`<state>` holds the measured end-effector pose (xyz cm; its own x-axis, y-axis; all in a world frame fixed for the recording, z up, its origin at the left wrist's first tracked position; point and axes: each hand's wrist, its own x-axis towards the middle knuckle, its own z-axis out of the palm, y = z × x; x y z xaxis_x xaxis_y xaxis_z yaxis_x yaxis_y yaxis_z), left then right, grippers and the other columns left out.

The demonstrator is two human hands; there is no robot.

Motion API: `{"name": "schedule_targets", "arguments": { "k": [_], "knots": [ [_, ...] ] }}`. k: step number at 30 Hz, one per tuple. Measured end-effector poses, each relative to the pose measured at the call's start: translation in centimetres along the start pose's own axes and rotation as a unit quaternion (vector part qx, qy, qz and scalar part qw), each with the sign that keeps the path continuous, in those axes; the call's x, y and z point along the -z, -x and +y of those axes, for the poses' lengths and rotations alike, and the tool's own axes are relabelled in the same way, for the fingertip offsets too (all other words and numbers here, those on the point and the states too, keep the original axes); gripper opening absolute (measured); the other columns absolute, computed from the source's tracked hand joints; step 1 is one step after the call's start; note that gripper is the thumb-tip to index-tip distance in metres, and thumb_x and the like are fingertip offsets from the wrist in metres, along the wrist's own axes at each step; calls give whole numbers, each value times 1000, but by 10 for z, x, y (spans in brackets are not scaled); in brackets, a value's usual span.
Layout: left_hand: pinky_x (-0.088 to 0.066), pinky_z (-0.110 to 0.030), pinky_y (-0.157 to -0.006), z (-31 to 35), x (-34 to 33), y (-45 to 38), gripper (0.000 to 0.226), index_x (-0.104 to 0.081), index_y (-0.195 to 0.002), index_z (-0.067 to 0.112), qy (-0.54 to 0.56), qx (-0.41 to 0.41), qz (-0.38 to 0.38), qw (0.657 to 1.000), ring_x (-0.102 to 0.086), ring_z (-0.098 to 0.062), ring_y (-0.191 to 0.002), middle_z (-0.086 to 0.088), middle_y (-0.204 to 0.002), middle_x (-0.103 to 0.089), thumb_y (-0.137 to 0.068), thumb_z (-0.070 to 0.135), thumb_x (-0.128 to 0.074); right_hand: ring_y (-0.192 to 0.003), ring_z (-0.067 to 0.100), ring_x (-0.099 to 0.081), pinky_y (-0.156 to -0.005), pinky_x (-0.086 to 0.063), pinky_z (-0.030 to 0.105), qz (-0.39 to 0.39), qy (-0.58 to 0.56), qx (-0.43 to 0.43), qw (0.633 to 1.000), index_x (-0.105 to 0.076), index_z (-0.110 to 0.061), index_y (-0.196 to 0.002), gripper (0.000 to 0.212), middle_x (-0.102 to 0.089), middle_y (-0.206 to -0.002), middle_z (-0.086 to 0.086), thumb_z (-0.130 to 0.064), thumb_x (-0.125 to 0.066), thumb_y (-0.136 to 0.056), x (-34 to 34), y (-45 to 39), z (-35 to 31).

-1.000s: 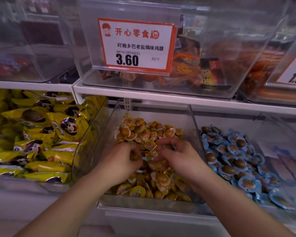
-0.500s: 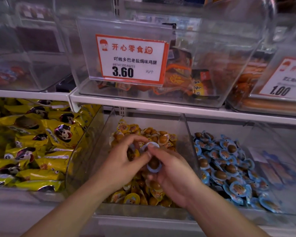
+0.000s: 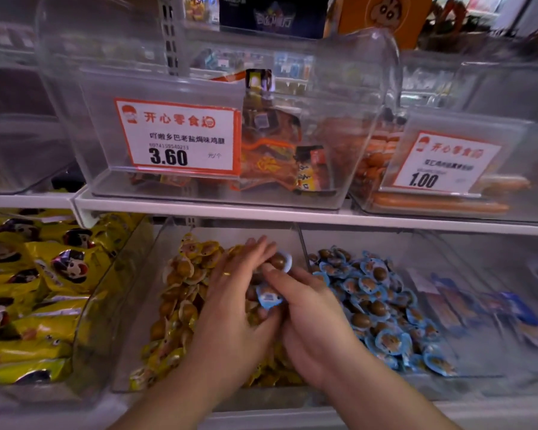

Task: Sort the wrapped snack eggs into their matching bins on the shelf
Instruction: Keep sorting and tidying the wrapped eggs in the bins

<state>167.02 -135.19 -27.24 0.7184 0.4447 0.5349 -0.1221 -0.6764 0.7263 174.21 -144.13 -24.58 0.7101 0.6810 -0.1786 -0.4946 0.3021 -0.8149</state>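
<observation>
A clear middle bin (image 3: 118, 318) on the lower shelf holds several yellow-wrapped eggs (image 3: 180, 274). The bin to its right (image 3: 303, 243) holds several blue-wrapped eggs (image 3: 382, 305). Both hands meet over the yellow pile. My right hand (image 3: 311, 324) pinches a blue-wrapped egg (image 3: 269, 298) under its thumb. A second blue-wrapped egg (image 3: 282, 260) sits just above, between my right fingertip and the fairly straight fingers of my left hand (image 3: 236, 305), which wears a ring. What lies under the left palm is hidden.
Yellow snack bags (image 3: 28, 290) fill the bin at left. Flat blue packets (image 3: 485, 308) lie at far right. The white upper shelf edge (image 3: 261, 214) runs just above the hands, bearing clear bins with price tags 3.60 (image 3: 180, 138) and 1.00 (image 3: 441, 166).
My hands came up out of the yellow pile with blue-wrapped eggs and closed together. The view tilted upward, so the bins sit lower in frame.
</observation>
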Motion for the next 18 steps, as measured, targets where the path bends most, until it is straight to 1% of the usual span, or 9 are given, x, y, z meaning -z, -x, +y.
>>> {"name": "schedule_targets", "arguments": {
  "k": [1,3,6,7,10,11,13,15,18],
  "knots": [
    [-31,-33,-117,0,-2,-1,77,-34,-146,48,1,-9,-18,1000,-33,-3,-143,27,-147,-41,-78,39,-68,-68,20,-67,-50,-50,25,18,20,26,999,-75,-8,-105,15,-73,-91,14,-9,-66,-92,9,1,-7],
    [-31,-25,-113,-2,-4,-3,77,-32,-147,48,16,-14,-72,997,-31,2,-142,30,-150,-36,-79,57,-68,-60,18,-63,-45,-48,24,60,43,63,995,-76,-8,-98,11,-71,-82,14,-12,-68,-92,28,3,-24],
    [-35,-14,-103,-18,-9,-6,55,-41,-139,53,11,-11,-109,994,-38,5,-135,33,-143,-42,-87,62,-55,-58,15,-66,-47,-49,24,126,133,131,974,-73,-9,-93,13,-72,-77,14,-19,-65,-95,66,-5,-50],
    [-37,-13,-102,-27,-11,-9,47,-47,-136,50,-5,-4,-106,994,-41,5,-133,32,-139,-45,-89,56,-56,-58,15,-64,-50,-47,24,160,236,157,945,-73,-11,-91,15,-71,-76,17,-21,-65,-96,82,-11,-60],
    [-39,-24,-108,-55,-8,-19,33,-59,-124,41,-104,23,-131,986,-47,2,-127,28,-130,-50,-92,33,-63,-77,19,-63,-66,-45,29,192,576,134,783,-72,-11,-108,21,-72,-92,16,-22,-65,-92,128,-30,-86],
    [-39,-23,-106,-63,-6,-20,32,-59,-124,41,-133,28,-150,979,-48,1,-125,28,-128,-49,-93,33,-64,-85,21,-65,-70,-48,29,190,641,102,737,-69,-11,-116,28,-72,-100,12,-22,-65,-91,139,-32,-88],
    [-40,-20,-102,-75,1,-22,32,-59,-125,42,-172,30,-185,967,-49,2,-122,30,-126,-48,-93,42,-61,-99,29,-68,-79,-52,32,217,680,99,693,-69,-12,-119,30,-71,-114,13,-23,-64,-92,145,-30,-83],
    [-39,-19,-101,-79,4,-23,38,-55,-129,45,-197,31,-208,958,-47,4,-122,32,-129,-46,-91,53,-57,-107,24,-66,-82,-50,27,213,639,178,717,-68,-16,-120,28,-69,-120,8,-25,-61,-95,136,-26,-68],
    [-39,-25,-103,-74,-12,-29,55,-47,-135,45,-249,-8,-235,940,-45,-3,-128,25,-139,-44,-83,64,-50,-117,3,-54,-90,-43,14,74,558,215,798,-57,-30,-133,39,-56,-131,-12,-39,-59,-95,101,-26,-39]
  ]
}}
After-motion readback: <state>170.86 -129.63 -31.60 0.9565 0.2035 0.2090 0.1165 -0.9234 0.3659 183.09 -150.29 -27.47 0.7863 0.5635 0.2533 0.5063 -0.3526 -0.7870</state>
